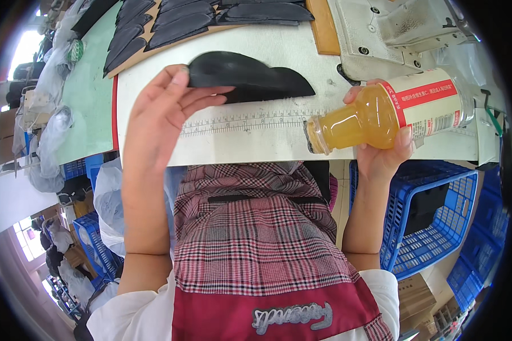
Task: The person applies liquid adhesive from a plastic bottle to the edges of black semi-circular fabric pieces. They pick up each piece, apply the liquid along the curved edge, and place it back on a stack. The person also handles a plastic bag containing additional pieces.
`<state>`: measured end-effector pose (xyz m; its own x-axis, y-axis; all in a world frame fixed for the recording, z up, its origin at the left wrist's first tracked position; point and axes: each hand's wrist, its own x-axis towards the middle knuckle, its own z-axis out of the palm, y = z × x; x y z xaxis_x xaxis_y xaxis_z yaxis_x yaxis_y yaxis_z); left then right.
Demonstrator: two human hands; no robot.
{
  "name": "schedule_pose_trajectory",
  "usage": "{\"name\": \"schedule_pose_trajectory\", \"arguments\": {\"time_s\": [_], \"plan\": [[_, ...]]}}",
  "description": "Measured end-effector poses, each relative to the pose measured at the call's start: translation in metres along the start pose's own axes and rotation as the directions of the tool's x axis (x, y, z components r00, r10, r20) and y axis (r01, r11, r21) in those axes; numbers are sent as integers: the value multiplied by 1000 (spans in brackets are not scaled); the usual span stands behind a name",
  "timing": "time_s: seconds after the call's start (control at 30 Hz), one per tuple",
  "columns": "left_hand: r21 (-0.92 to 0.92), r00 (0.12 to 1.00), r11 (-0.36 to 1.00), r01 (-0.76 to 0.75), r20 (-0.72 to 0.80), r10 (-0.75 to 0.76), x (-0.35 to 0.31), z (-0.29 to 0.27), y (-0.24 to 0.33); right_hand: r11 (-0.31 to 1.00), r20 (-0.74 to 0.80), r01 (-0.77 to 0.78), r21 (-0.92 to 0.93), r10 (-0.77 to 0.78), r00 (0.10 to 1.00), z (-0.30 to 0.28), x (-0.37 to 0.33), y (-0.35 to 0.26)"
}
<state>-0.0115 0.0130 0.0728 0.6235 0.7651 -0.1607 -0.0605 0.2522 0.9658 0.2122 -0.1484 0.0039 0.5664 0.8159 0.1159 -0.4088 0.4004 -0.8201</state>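
Apron [261, 241]; glossy, lobed black piece [242, 71] in left hand's [160, 108] pinch, bottle [395, 113] in right hand [379, 162]

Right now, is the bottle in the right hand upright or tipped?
Tipped: the right hand holds the bottle sideways, its neck pointing left.

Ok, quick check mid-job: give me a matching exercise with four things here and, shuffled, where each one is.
Things:
1. Single curved black flat piece
2. Clear bottle of amber liquid
3. Blue plastic lattice crate
4. Overlapping dark flat pieces

Places:
A. Right of the red-and-black plaid apron
B. In rows toward the far side of the white table
C. In the left hand
D. In the right hand

Pairs: 1-C, 2-D, 3-A, 4-B
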Motion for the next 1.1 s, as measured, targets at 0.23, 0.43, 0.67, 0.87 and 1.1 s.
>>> {"name": "schedule_pose_trajectory", "arguments": {"time_s": [0.23,0.43,0.67,0.87,1.1], "plan": [[43,993,994,-100,64,97,36,-26,51,1000,-57,-5,16,6,998,8,0,-3],[-30,943,994,-109,313,113,114,3,57,999,-74,6,49,-3,997,9,0,-3],[-83,906,982,-167,379,186,178,0,33,999,-83,-14,39,17,996,8,0,-3],[775,904,597,-208,-80,419,184,-23,-13,995,-21,-14,-97,12,1000,5,-2,-3],[890,822,423,-170,-109,559,187,-26,-28,995,-58,12,-97,-17,998,4,-1,2]]}}
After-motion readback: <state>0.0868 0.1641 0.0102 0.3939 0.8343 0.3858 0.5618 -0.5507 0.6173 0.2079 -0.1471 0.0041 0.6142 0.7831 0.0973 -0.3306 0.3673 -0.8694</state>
